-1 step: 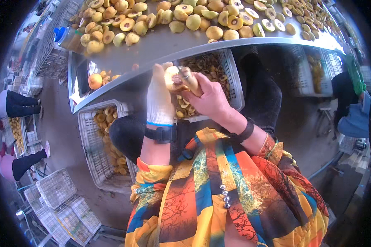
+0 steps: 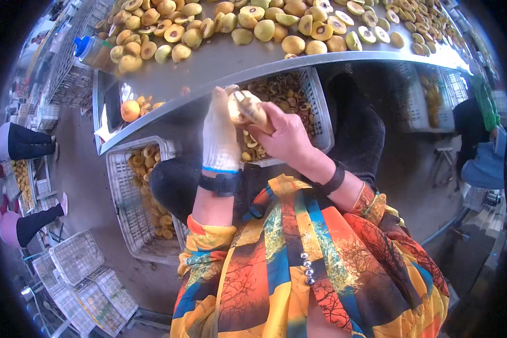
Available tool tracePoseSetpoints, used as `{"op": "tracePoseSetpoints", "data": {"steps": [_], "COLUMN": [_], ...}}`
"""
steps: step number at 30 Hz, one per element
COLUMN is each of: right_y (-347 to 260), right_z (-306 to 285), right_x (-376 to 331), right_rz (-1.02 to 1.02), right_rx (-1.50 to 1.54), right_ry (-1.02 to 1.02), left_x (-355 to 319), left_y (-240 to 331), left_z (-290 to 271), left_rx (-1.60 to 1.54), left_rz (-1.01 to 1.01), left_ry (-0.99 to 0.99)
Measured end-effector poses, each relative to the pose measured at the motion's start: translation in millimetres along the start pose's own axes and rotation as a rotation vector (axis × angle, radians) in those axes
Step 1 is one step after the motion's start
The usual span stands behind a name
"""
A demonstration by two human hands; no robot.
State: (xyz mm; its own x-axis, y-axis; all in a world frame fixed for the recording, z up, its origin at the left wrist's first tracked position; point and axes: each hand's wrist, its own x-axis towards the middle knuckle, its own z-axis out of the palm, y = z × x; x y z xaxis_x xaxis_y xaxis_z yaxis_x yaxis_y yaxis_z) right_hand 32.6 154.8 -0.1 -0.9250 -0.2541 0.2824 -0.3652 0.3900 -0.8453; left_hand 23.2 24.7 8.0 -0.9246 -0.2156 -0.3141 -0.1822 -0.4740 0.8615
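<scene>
My left hand (image 2: 219, 134), in a white knitted glove, is closed around a halved peach (image 2: 236, 114) with its pale cut face showing. Bare and wrapped round a wooden-handled coring tool (image 2: 254, 112), my right hand (image 2: 290, 134) holds the tool's metal end against that cut face. The exact shape of the metal end is blurred. Both hands are just short of the metal table's front edge, above a white crate (image 2: 323, 115) of brownish peach scraps. Many halved peaches (image 2: 265, 30) lie on the table beyond.
A second white crate (image 2: 121, 211) with peach halves stands on the floor at my left. On the table's left are a blue-capped bottle (image 2: 90, 48) and an orange fruit (image 2: 130, 111). Stacked crates (image 2: 84, 281) and other people (image 2: 31, 141) are farther off.
The coring tool's metal end has swung across the peach half's cut face. The reddish hollow seen before is no longer visible. Both hands have shifted only slightly.
</scene>
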Motion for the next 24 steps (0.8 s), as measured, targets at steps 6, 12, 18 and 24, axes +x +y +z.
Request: {"op": "tracePoseSetpoints", "data": {"steps": [6,12,18,24], "right_y": [14,8,-2,-8], "right_z": [-10,-16,-14,-10], "right_x": [-6,-13,-4,-9], "right_rz": [-0.176,0.119,0.176,0.255], "right_rx": [-0.294,-0.14,-0.109,-0.193], "right_ry": [-0.25,-0.19,-0.266,-0.373], "left_x": [13,5,0,9], "left_y": [-11,9,8,-4], "left_z": [-28,-18,-8,-8], "left_rx": [-0.349,-0.264,-0.039,0.065], "left_rz": [-0.152,-0.048,0.073,0.151], "left_ry": [0.01,0.107,0.076,0.031]}}
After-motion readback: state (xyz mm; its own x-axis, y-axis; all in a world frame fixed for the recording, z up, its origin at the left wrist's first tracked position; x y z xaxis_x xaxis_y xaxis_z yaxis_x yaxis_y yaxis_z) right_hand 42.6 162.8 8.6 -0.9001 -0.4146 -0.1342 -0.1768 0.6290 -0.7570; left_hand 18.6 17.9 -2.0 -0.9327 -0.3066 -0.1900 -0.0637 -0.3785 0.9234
